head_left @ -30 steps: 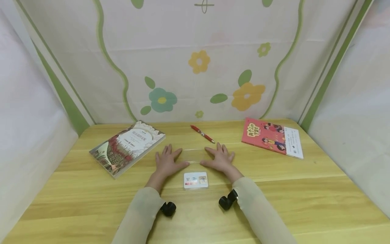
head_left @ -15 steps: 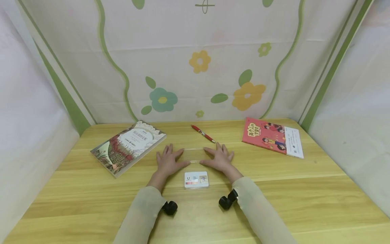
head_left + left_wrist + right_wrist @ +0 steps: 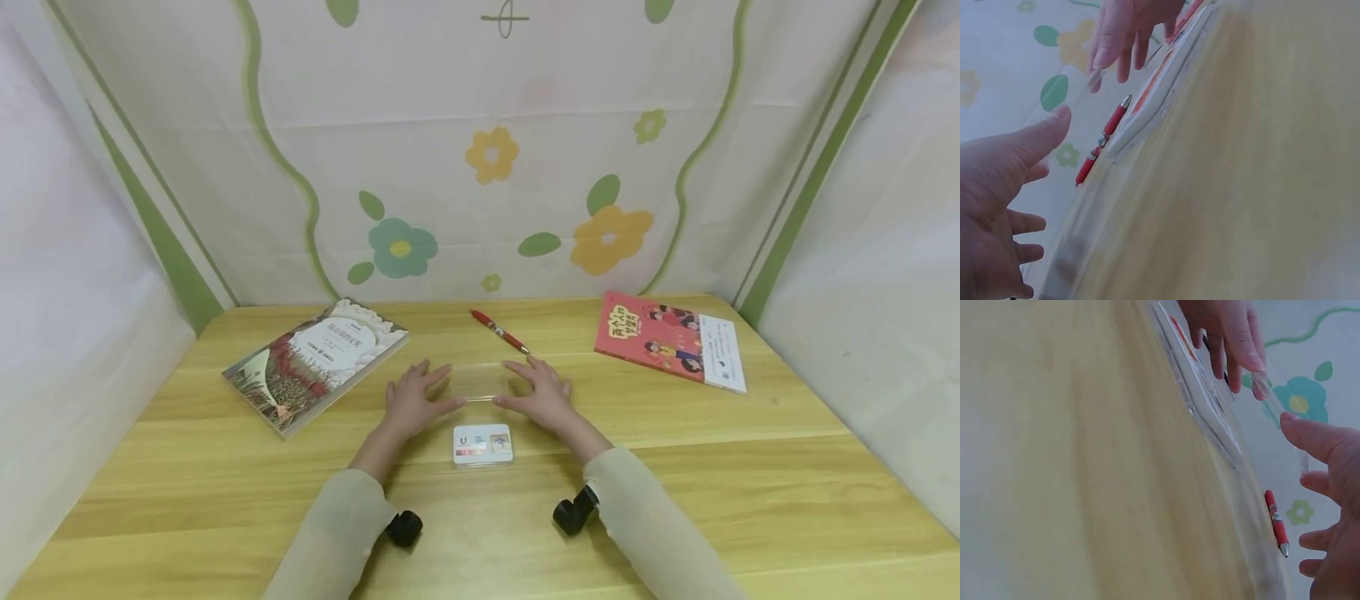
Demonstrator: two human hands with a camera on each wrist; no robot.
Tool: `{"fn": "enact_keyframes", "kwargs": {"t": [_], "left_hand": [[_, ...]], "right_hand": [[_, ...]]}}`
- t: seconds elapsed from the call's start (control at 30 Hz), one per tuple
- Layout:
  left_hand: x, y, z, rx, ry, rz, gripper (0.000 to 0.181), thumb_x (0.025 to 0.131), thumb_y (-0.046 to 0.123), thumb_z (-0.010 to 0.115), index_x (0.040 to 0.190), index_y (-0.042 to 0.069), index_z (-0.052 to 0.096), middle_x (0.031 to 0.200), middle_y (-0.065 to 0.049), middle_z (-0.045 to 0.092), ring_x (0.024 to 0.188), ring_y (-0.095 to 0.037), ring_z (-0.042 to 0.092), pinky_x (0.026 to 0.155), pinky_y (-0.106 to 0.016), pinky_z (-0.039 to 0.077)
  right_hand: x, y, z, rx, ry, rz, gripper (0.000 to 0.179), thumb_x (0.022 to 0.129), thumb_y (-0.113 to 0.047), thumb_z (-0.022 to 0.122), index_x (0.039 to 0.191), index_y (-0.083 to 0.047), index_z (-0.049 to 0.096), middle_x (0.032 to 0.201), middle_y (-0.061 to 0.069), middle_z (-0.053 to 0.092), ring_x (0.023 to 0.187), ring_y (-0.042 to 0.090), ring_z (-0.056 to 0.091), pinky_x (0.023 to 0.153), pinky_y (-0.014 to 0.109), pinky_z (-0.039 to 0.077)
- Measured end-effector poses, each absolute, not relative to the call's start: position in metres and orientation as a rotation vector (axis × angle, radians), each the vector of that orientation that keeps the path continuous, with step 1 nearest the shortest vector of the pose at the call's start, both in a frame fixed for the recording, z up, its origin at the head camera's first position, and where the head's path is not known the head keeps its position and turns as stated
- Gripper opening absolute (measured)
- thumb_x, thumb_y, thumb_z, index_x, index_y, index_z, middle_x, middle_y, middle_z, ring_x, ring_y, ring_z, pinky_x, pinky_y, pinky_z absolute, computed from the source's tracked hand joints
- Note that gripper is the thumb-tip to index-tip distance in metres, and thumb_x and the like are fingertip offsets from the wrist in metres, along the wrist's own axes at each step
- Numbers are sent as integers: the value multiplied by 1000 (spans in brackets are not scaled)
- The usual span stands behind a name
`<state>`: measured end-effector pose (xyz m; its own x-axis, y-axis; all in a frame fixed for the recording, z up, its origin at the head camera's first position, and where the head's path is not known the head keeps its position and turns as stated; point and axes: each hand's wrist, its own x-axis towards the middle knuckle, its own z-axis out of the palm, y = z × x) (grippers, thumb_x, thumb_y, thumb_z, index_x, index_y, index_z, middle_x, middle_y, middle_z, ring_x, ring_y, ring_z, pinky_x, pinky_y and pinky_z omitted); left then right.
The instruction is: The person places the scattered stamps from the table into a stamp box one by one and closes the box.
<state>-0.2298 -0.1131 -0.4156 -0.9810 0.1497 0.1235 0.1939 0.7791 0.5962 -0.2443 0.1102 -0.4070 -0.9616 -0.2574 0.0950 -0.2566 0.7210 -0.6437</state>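
Two open hands, left hand (image 3: 411,400) and right hand (image 3: 542,393), are hovering, holding nothing, beside a clear plastic case (image 3: 480,382); probably light, slippery, best gripped by its edges.

My head view is bright and evenly lit, soft light from above, with only faint shadows under the sleeves on the bench (image 3: 675,467). No harsh glare. The wide lens bows the green stripes at the left and right edges. Both wrist views are tilted and soft: the bench smears into a yellow blur close to the lens, and the pen (image 3: 1102,139) stays only fairly sharp.
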Motion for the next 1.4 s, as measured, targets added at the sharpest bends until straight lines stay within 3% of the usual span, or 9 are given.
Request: {"fn": "enact_keyframes", "kwargs": {"t": [0.63, 1.4], "left_hand": [[-183, -115, -406, -349, -2808, -1045, 68, 68, 55, 62, 123, 17, 50, 134, -18, 30, 121, -38, 22, 90, -62, 2], [-161, -108, -428, -372, -2824, -905, 66, 65, 57, 63, 117, 17, 56, 129, -19, 37, 122, -38, 22, 91, -61, 1]], "right_hand": [[-203, 113, -399, -596, 2878, -1209, 68, 67, -46, 68, 124, -14, 48, 132, 20, 30, 120, 38, 24, 90, 62, 3], [-179, 123, -425, -618, 2956, -1104, 61, 64, -46, 71, 115, -16, 56, 129, 18, 36, 121, 36, 24, 92, 58, -3]]}}
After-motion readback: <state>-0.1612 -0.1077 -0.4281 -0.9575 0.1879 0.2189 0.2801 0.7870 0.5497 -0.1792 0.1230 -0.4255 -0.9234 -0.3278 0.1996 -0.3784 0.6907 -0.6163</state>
